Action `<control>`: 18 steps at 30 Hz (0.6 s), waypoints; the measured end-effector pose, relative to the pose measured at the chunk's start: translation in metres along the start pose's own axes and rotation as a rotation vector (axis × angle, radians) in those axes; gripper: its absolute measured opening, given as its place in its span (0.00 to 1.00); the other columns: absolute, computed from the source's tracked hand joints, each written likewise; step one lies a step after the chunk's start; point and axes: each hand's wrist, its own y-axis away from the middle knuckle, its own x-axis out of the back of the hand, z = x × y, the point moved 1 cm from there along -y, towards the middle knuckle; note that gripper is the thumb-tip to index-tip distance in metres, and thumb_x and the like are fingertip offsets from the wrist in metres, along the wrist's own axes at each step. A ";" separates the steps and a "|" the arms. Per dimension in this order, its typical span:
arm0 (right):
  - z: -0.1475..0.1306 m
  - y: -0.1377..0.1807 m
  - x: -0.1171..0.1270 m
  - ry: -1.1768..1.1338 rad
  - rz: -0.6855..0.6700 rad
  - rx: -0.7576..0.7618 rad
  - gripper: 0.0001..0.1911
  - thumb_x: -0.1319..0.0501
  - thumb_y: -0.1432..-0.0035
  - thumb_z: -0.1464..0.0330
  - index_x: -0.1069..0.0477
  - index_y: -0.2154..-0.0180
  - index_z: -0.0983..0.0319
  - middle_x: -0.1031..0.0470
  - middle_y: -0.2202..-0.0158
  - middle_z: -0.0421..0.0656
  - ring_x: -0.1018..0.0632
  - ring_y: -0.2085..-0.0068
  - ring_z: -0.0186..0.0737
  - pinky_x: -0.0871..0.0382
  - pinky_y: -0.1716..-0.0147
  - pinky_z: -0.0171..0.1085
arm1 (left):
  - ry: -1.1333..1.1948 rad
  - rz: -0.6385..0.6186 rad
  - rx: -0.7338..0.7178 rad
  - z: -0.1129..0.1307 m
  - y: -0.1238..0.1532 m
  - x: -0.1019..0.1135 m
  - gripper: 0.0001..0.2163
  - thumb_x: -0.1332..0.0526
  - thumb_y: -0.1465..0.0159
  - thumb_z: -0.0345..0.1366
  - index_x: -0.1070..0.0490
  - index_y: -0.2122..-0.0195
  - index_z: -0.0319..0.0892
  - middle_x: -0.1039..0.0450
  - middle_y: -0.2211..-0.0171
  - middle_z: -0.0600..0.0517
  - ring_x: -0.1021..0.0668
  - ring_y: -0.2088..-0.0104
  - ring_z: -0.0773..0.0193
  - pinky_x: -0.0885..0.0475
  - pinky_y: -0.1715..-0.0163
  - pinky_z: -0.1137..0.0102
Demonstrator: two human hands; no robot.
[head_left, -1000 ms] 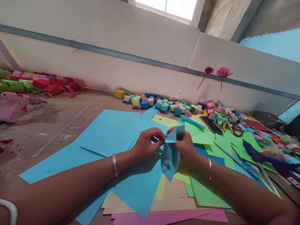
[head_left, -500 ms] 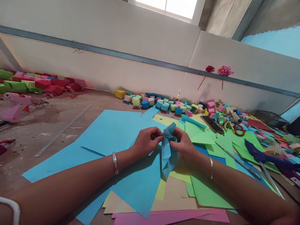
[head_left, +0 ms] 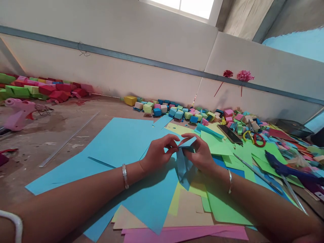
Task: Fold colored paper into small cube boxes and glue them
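Note:
A folded piece of blue paper (head_left: 184, 165) is held up between my two hands, its creased lower end hanging in a point. My left hand (head_left: 162, 148) pinches its left edge with thumb and fingertips. On the other side my right hand (head_left: 201, 152) grips the upper fold, fingers curled around it. Beneath both hands lie large blue sheets (head_left: 121, 141), spread over the table. Green sheets (head_left: 227, 206) lie under my right forearm, and pink sheets (head_left: 187, 234) are stacked at the near edge.
Small folded paper cubes (head_left: 178, 114) line the wall, with more red and green ones (head_left: 59, 96) at left. A pink glue gun (head_left: 17, 113) and a clear ruler (head_left: 69, 140) lie left. Rightward are a phone (head_left: 230, 134), scissors (head_left: 254, 138) and a dark blue glue gun (head_left: 286, 167).
The top flap of the blue paper has tipped over to the right and now lies flatter. My right fingers have shifted up over it, while my left hand stays nearly in place.

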 end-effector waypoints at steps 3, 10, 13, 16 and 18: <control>-0.001 0.000 0.001 -0.040 0.043 -0.026 0.21 0.35 0.53 0.73 0.31 0.55 0.56 0.24 0.64 0.41 0.24 0.63 0.41 0.29 0.62 0.41 | 0.124 0.000 0.090 0.000 0.000 -0.001 0.14 0.37 0.44 0.28 0.33 0.56 0.43 0.24 0.69 0.55 0.22 0.67 0.66 0.25 0.63 0.69; 0.003 -0.002 0.003 -0.205 0.088 -0.147 0.09 0.31 0.54 0.68 0.27 0.68 0.57 0.26 0.69 0.40 0.26 0.68 0.39 0.30 0.69 0.40 | 0.547 -0.138 0.516 -0.006 -0.003 -0.008 0.08 0.33 0.47 0.34 0.28 0.69 0.37 0.25 0.72 0.50 0.22 0.71 0.64 0.24 0.65 0.65; 0.004 -0.003 0.003 -0.195 0.082 -0.179 0.11 0.31 0.55 0.68 0.28 0.67 0.58 0.25 0.69 0.40 0.26 0.68 0.38 0.30 0.69 0.39 | 0.530 -0.086 0.550 -0.005 -0.003 -0.008 0.05 0.33 0.48 0.32 0.27 0.71 0.37 0.25 0.74 0.51 0.23 0.73 0.66 0.25 0.68 0.67; 0.005 -0.003 0.002 -0.150 0.090 -0.193 0.14 0.31 0.56 0.68 0.29 0.64 0.59 0.24 0.68 0.41 0.24 0.67 0.39 0.29 0.67 0.40 | 0.583 -0.081 0.582 -0.005 -0.002 -0.008 0.06 0.33 0.48 0.32 0.27 0.71 0.37 0.25 0.74 0.51 0.23 0.73 0.66 0.25 0.67 0.68; 0.008 -0.003 0.001 -0.119 0.085 -0.170 0.18 0.32 0.55 0.69 0.30 0.60 0.59 0.23 0.66 0.42 0.23 0.64 0.41 0.28 0.63 0.42 | 0.652 -0.102 0.612 -0.006 -0.001 -0.008 0.08 0.32 0.47 0.35 0.27 0.70 0.36 0.25 0.72 0.50 0.23 0.71 0.65 0.25 0.65 0.67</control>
